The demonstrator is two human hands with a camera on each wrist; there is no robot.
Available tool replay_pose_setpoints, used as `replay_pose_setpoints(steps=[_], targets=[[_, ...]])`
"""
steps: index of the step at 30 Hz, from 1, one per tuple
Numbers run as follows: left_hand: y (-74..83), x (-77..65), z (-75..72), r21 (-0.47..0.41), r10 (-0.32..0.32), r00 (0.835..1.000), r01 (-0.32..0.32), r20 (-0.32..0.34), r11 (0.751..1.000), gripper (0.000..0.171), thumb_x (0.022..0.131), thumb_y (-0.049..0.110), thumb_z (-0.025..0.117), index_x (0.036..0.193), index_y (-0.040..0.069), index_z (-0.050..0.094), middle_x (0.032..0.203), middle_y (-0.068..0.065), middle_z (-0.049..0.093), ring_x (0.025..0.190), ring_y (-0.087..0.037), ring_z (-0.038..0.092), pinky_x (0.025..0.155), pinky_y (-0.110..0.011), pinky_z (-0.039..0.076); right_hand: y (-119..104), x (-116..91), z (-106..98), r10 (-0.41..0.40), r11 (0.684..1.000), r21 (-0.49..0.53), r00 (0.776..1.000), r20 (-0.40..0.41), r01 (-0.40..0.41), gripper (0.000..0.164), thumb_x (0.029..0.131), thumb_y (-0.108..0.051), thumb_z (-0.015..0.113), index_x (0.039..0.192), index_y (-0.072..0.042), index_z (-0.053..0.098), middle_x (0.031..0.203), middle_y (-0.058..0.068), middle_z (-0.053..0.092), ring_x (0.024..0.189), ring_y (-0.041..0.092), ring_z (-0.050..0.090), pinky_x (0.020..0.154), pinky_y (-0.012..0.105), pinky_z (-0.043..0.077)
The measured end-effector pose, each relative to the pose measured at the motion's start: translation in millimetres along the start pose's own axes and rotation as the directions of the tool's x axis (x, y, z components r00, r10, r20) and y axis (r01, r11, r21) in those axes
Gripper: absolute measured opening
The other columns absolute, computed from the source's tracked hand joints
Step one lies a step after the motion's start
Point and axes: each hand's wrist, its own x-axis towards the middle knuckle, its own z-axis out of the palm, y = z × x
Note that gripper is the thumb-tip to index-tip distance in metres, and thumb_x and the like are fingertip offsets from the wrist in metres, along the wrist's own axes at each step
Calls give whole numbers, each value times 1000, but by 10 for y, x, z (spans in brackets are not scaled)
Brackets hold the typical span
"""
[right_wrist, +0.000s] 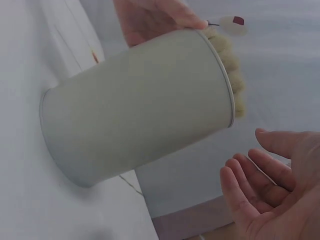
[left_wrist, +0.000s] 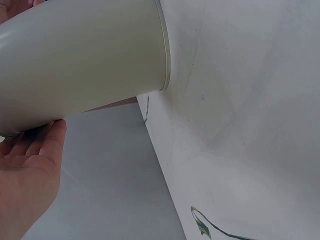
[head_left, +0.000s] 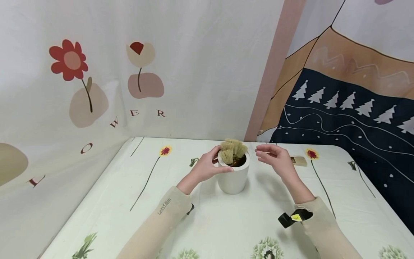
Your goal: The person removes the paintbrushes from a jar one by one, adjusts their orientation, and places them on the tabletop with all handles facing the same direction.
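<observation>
A white tapered pot point(head_left: 233, 181) stands upright on the table, holding several brushes point(head_left: 233, 149) with their pale bristles up. My left hand point(head_left: 207, 165) grips the pot near its rim, thumb across the near side and fingers round the far left. In the left wrist view those fingers point(left_wrist: 47, 142) lie against the pot's side. To the right of the pot, my right hand point(head_left: 274, 158) hovers with loosely bent fingers, apart from it and holding nothing. Beyond that hand lies another brush point(head_left: 300, 161), its handle hidden behind the hand.
A white cloth with printed flowers covers the table point(head_left: 200, 230). Behind it hangs a pale curtain point(head_left: 200, 72) with printed flowers and letters. At the right a dark printed curtain point(head_left: 343, 115) hangs beside the table edge.
</observation>
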Motion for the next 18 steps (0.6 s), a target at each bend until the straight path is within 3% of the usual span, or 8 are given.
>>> replay_pose_setpoints(steps=[7,13,18], targets=[[-5,7,0,4,3,1000,-3,0,1000,85,80,37,84,151,17,40,153,-6,47,142,-26,47,117,-41,44,-84,27,58,-52,996,-73,999,-14,50,39,99,-26,64,130,-3,62,132,20,63,91,-12,62,85,11,57],[-12,8,3,-7,6,1000,-6,-9,1000,85,80,36,84,150,18,40,152,-4,49,141,-24,48,117,-40,44,-130,42,115,-71,991,-119,997,-16,69,38,97,-26,67,129,-4,64,130,18,65,98,-2,64,84,8,54],[-20,9,6,-9,9,1000,-9,-13,1000,84,80,35,84,150,19,41,152,-4,49,141,-25,48,117,-41,44,-178,41,164,-98,986,-136,995,-9,96,37,96,-26,68,126,-4,66,125,19,68,96,-2,63,79,9,54]])
